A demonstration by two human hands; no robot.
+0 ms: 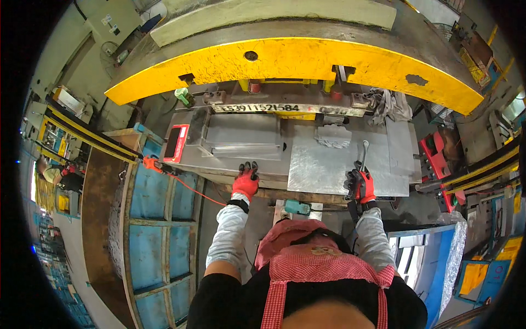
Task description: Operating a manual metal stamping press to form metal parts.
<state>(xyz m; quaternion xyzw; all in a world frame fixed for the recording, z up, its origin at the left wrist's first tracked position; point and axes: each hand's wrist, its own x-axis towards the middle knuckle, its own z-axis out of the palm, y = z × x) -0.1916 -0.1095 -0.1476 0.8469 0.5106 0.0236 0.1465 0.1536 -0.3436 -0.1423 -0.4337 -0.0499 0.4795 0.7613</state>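
My right hand [361, 185], in a red glove with dark fingers, is closed round the lower end of a wrench [365, 149]. The wrench points away from me over a flat bare metal sheet [312, 164] on the press bed. My left hand [246, 182], gloved the same way, is at the bed's front edge, its dark fingers stretched forward with nothing seen in them. Beyond it lie several stacked metal plates [244, 131]. A small pile of thin metal pieces [333, 136] sits on the sheet's far part.
A yellow press beam [290, 55] spans above the bed's far side. Grey cloths [392, 105] hang at the back right. A red-framed device [176, 143] lies at the bed's left. A blue metal frame [148, 241] stands left; a green power tool [297, 207] is below the front edge.
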